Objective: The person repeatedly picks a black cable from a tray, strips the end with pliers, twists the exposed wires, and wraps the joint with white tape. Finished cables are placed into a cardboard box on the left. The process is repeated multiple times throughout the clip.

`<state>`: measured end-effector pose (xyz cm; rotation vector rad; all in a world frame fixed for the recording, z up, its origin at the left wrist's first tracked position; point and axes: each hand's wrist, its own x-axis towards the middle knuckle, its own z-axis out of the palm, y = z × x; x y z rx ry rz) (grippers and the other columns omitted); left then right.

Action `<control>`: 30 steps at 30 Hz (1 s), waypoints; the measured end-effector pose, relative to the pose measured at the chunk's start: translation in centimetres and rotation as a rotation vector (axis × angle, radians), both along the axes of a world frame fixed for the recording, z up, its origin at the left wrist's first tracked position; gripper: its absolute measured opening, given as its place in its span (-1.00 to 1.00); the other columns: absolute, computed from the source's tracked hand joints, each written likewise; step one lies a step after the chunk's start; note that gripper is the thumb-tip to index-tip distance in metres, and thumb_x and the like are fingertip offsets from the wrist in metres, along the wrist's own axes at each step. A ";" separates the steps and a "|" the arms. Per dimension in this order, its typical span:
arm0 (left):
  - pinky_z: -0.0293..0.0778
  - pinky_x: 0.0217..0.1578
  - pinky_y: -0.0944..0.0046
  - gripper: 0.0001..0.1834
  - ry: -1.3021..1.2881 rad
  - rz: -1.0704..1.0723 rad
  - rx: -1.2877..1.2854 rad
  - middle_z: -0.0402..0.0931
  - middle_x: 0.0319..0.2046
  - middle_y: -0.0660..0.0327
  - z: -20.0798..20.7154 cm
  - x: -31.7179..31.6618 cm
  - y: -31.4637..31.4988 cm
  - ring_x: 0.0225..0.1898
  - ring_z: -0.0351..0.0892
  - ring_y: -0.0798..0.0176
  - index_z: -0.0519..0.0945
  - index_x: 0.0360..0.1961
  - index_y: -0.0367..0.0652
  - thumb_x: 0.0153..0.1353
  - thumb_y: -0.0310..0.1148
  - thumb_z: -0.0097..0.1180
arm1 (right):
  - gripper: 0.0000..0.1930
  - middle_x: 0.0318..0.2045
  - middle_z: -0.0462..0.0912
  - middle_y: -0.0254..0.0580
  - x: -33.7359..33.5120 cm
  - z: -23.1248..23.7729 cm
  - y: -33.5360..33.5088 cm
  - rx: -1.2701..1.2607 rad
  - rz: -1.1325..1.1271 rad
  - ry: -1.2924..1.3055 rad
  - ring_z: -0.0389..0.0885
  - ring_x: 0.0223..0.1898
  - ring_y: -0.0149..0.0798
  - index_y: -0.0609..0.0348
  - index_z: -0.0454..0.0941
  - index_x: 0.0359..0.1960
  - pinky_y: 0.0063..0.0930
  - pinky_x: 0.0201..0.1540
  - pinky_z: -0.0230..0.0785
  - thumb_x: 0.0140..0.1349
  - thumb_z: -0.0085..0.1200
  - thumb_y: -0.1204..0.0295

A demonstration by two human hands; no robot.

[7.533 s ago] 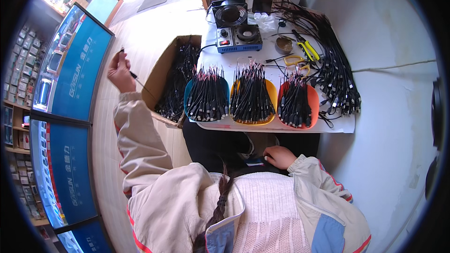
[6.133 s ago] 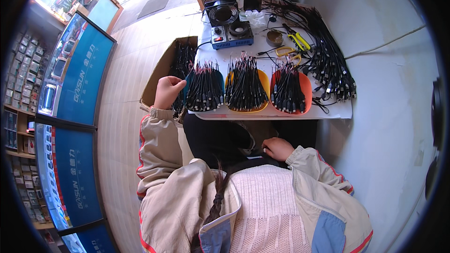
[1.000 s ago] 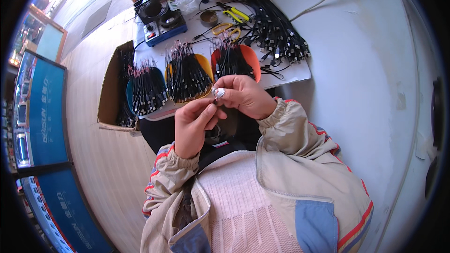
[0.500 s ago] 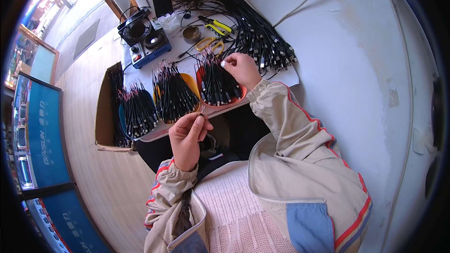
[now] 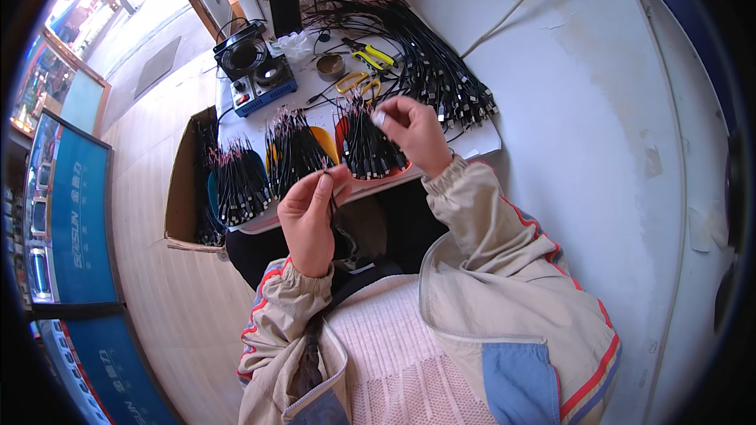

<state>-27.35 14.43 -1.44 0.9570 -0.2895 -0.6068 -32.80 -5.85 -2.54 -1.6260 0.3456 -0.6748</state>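
Between the thumb and fingers of my left hand (image 5: 309,216) is a black cable (image 5: 331,203), its thin bare wire ends poking up past the fingertips. My right hand (image 5: 417,135) is pinched closed over the right-hand bundle of cables; what it holds, if anything, is too small to make out. That bundle of short black cables (image 5: 368,142), with pinkish wire tips upward and metal plugs toward me, lies in an orange-red tray (image 5: 398,175). To its left a second cable bundle (image 5: 295,149) rests in a yellow tray (image 5: 324,142), and a third cable bundle (image 5: 239,181) in a blue tray (image 5: 212,189).
A blue soldering station (image 5: 264,94) with a small fan stands at the back left, near a phone (image 5: 284,8). Farther in lie a round tin (image 5: 331,67), yellow-handled pliers (image 5: 370,55), yellow scissors (image 5: 351,83) and a large cable heap (image 5: 441,71). A cardboard box (image 5: 185,181) flanks the table.
My left hand has risen slightly toward the trays, and its cable now shows hanging below the fingers. My right hand has shifted slightly lower. The whole view has tilted a little.
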 end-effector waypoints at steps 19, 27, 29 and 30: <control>0.44 -0.32 0.50 -0.84 -0.231 -0.093 0.022 0.64 -0.24 0.07 2.6 -3.8 0.2 -0.30 0.57 0.42 0.53 -0.14 -0.36 0.33 -0.48 0.05 | -0.82 -0.37 0.57 -0.42 -7.1 4.7 5.2 0.015 0.223 -0.122 0.46 -0.45 -0.68 0.26 0.51 -0.12 -0.75 -0.35 0.37 0.28 0.09 0.49; 0.15 -0.58 0.59 -0.89 -0.252 -0.167 0.052 0.61 -0.43 0.18 2.6 -4.0 0.8 -0.59 0.27 0.61 0.51 -0.20 -0.32 0.35 -0.49 0.02 | -0.76 -0.29 0.63 -0.29 -6.6 6.1 4.9 0.318 0.464 -0.058 0.59 -0.30 -0.56 0.33 0.50 -0.12 -0.72 -0.23 0.45 0.31 0.10 0.39; 0.13 -0.58 0.59 -0.89 -0.241 -0.165 0.065 0.60 -0.43 0.19 2.5 -4.2 1.1 -0.59 0.26 0.62 0.51 -0.20 -0.33 0.35 -0.49 0.02 | -0.78 -0.35 0.60 -0.36 -6.8 5.8 5.1 0.390 0.450 -0.018 0.54 -0.37 -0.62 0.30 0.50 -0.14 -0.81 -0.39 0.31 0.32 0.09 0.39; 0.13 -0.58 0.59 -0.88 -0.231 -0.161 0.050 0.60 -0.44 0.20 2.5 -4.3 1.2 -0.59 0.26 0.61 0.51 -0.20 -0.33 0.35 -0.48 0.02 | -0.80 -0.38 0.59 -0.39 -6.9 5.6 5.2 0.426 0.445 -0.013 0.51 -0.41 -0.65 0.28 0.50 -0.16 -0.86 -0.47 0.24 0.33 0.09 0.39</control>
